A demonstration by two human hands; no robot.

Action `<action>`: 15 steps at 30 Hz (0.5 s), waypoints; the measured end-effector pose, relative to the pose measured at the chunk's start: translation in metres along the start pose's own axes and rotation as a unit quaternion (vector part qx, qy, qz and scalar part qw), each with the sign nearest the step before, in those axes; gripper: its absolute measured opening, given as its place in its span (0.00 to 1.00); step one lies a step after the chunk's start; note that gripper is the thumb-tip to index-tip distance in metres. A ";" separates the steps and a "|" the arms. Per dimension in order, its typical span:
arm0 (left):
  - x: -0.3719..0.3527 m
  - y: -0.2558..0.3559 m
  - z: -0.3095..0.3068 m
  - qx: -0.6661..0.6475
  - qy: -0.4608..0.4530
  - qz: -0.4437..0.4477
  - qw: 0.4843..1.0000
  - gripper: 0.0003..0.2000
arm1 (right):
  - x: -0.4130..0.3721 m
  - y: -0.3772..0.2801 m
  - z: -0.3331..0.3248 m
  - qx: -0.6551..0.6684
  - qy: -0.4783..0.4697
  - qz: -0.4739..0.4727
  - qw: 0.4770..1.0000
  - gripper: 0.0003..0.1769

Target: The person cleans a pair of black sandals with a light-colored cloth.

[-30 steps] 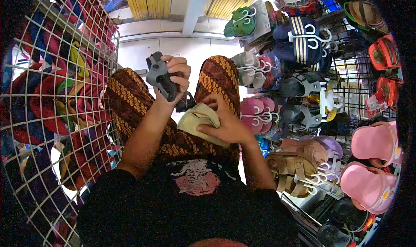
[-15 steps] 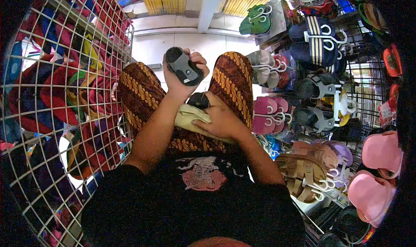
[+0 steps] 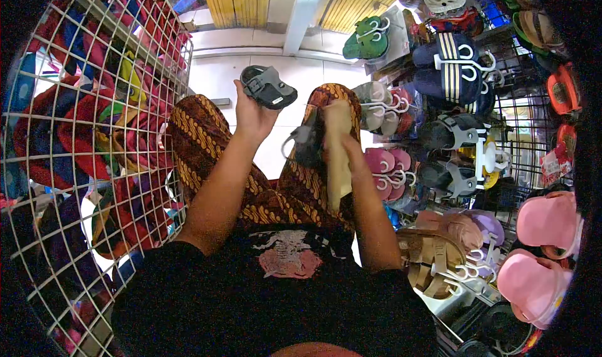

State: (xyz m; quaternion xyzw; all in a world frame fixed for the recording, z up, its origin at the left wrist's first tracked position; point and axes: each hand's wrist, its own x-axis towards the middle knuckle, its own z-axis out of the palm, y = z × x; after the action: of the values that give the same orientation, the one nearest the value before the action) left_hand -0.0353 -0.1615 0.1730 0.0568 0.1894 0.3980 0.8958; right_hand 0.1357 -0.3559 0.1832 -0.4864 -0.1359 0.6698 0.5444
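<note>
Raised over the gap between the knees, my left hand (image 3: 252,117) grips a small black sandal (image 3: 269,89) with a grey buckled strap. Its footbed and a small white label face up, and some of my fingers are hidden behind it. My right hand (image 3: 352,149), smeared by motion, is over the right knee with a pale yellow cloth (image 3: 340,175) hanging from it. A blurred dark sandal (image 3: 306,142) shows just left of the cloth, at the fingers of that hand. Beneath both hands are my brown patterned trousers (image 3: 204,134).
A white wire grid (image 3: 94,159) with colourful footwear behind it rises close on the left. On the right, sandals hang on white hooks, among them navy striped slides (image 3: 448,65) and pink clogs (image 3: 545,219). White floor tiles (image 3: 219,75) lie ahead.
My left hand has turned the sandal so its footbed shows and tilts away. My right hand has moved from the lap up to the right knee, carrying the cloth and the other dark sandal.
</note>
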 end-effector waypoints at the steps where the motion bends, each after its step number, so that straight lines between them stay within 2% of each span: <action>1: -0.003 0.000 0.006 0.007 0.029 -0.011 0.999 0.30 | 0.000 0.008 0.000 0.016 0.067 -0.082 0.994 0.22; 3: -0.002 -0.001 0.008 0.021 0.085 -0.044 0.995 0.29 | 0.012 0.009 -0.005 0.138 -0.045 -0.138 0.980 0.21; 4: 0.003 -0.002 -0.003 0.018 0.060 -0.079 0.995 0.29 | 0.014 0.010 -0.006 0.169 -0.051 -0.146 0.973 0.21; 6: 0.005 -0.002 -0.014 0.012 0.010 -0.149 0.989 0.29 | 0.017 0.012 -0.008 0.204 -0.026 -0.148 0.967 0.20; 11: -0.004 -0.001 0.004 0.000 -0.025 -0.179 0.984 0.32 | 0.020 0.010 -0.010 0.247 0.005 -0.151 0.957 0.20; 14: -0.001 0.002 0.001 -0.062 -0.136 -0.185 0.971 0.32 | 0.024 0.006 -0.009 0.258 0.014 -0.151 0.954 0.21; 15: -0.004 0.003 0.007 -0.062 -0.142 -0.179 0.972 0.33 | 0.026 0.005 -0.009 0.258 0.015 -0.152 0.954 0.21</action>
State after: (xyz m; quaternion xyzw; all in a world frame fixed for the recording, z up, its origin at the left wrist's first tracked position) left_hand -0.0373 -0.1621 0.1812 0.0217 0.0424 0.2297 0.9721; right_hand 0.1417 -0.3386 0.1624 -0.3130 -0.0219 0.5840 0.7486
